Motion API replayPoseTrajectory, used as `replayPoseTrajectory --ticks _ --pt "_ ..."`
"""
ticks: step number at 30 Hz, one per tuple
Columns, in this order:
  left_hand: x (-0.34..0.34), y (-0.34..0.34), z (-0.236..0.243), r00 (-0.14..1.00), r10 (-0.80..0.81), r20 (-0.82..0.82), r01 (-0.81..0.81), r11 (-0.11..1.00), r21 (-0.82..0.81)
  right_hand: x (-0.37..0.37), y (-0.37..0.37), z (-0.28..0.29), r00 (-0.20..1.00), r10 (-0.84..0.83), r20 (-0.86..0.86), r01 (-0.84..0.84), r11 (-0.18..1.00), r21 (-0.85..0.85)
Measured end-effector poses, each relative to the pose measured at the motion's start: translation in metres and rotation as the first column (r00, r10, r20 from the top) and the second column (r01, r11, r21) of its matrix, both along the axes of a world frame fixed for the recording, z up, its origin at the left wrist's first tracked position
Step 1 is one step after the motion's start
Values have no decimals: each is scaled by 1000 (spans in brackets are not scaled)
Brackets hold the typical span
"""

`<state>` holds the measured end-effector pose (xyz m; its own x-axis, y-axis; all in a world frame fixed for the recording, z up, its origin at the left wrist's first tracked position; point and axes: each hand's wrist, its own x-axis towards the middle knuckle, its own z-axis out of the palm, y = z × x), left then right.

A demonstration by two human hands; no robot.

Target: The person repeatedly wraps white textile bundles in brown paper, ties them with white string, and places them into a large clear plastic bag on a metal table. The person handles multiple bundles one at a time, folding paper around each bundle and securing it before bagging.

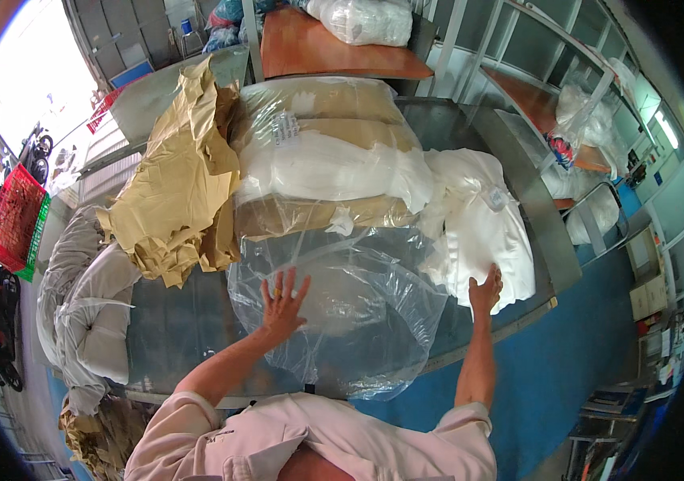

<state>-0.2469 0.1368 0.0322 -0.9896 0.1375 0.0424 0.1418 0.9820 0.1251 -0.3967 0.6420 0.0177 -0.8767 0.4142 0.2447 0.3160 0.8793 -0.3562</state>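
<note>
My left hand (283, 309) has its fingers spread over the loose, open end of a clear plastic bag (358, 321). Farther in, the bag covers a brown bundle (342, 100), with a band of white cloth (326, 167) lying across it and a label near its upper left. My right hand (486, 290) is at the near end of a folded white cloth (478, 216), thumb apart from the fingers; whether it presses on the cloth is hard to see. To the left of the bag lies a big crumpled sheet of brown paper (177, 180).
All of this rests on a grey metal table (173, 321). Rolled white fabric (89, 297) sits at its left end, with more crumpled brown paper (101, 433) below. Beyond the table are a wrapped white bundle (366, 20) on a brown board and a red crate (17, 216) at far left.
</note>
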Motion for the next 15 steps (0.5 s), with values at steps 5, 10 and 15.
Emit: replayPoseTrajectory --ticks 5,10,15 --pt "-28 -44 9 944 157 -292 -159 987 14 47 -108 44 961 144 -237 -222 913 -343" --pt "-65 -64 47 977 189 -95 -157 949 272 140 -254 39 460 866 -196 -611 149 -777" --pt "-42 -7 111 895 278 -349 106 627 772 119 -346 -10 617 782 -91 -600 393 -696"
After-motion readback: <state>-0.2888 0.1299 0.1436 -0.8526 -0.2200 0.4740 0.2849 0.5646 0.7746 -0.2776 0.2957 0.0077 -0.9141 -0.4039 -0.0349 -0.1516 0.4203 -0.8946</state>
